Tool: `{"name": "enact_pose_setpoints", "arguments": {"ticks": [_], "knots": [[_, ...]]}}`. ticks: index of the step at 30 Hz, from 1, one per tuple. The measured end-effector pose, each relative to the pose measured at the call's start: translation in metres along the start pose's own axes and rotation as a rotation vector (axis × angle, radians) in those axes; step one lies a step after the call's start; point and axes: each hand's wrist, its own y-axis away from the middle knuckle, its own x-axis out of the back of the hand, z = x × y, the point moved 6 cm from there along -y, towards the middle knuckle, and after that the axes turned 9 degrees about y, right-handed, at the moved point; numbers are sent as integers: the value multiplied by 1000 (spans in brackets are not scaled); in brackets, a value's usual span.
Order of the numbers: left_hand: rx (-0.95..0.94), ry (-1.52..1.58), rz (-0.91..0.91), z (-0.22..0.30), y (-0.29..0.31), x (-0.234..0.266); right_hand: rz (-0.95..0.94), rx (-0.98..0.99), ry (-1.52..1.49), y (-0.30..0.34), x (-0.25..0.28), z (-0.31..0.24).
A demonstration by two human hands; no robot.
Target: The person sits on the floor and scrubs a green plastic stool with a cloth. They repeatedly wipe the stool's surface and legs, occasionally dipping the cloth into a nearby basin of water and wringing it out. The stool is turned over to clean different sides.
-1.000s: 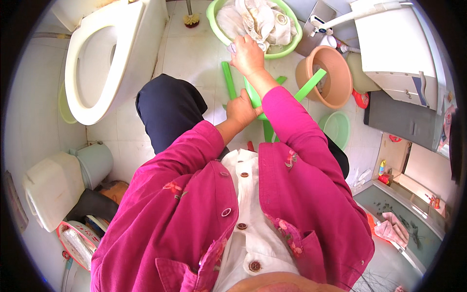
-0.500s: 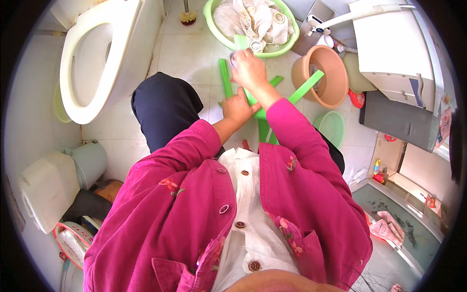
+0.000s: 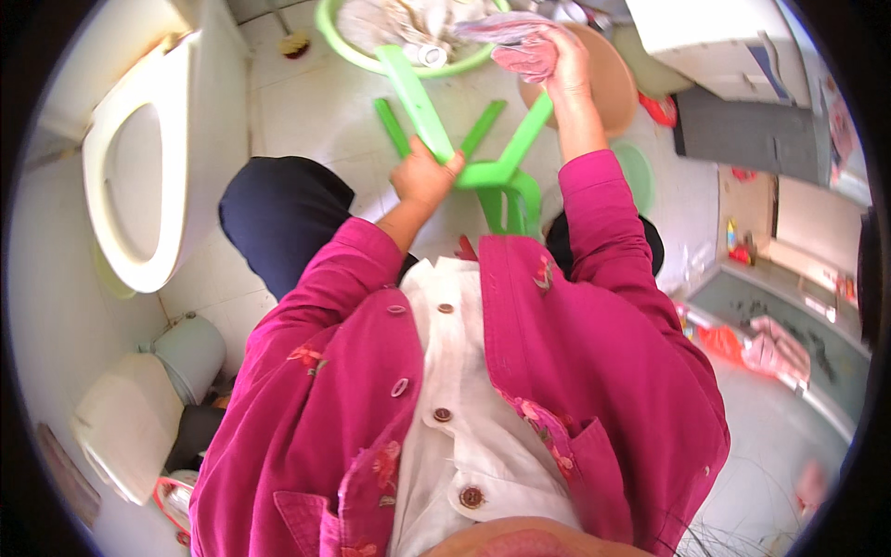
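A bright green plastic stool (image 3: pixel 524 146) stands tipped in front of me, its legs pointing up and away. My left hand (image 3: pixel 425 176) is closed round the lower end of its left leg, where it meets the stool's body. In my right hand (image 3: pixel 569 67) is a crumpled pinkish-grey cloth (image 3: pixel 527 58), held out beyond the right leg and above an orange-brown bucket (image 3: pixel 620 102). The cloth hangs forward of my fingers and covers part of the bucket. It appears apart from the stool.
A light green basin (image 3: pixel 331 42) of whitish laundry lies at the far side. On the left is a toilet (image 3: pixel 172 200), with a grey-blue bin (image 3: pixel 190 348) nearer. A pale green basin (image 3: pixel 636 172) sits right of the stool, and a white cabinet (image 3: pixel 719 46) stands at upper right.
My right hand has left the stool's leg and swung right with the cloth, towards the bucket. My left hand has shifted slightly left, still on the stool. The whole view has turned somewhat.
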Motion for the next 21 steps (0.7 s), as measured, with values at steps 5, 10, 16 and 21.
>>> {"name": "enact_pose_setpoints", "arguments": {"ticks": [5, 10, 16, 21], "knots": [[-477, -94, 473, 58, 23, 34, 186, -86, -203, 59, 116, -31], [-996, -96, -25, 111, 62, 9, 289, -46, -320, 95, 160, -52], [-528, -232, -436, 111, 38, -63, 294, 94, -471, 94, 158, -68], [-408, -316, -461, 127, -6, -102, 178, 65, -577, 106, 144, -91]]}}
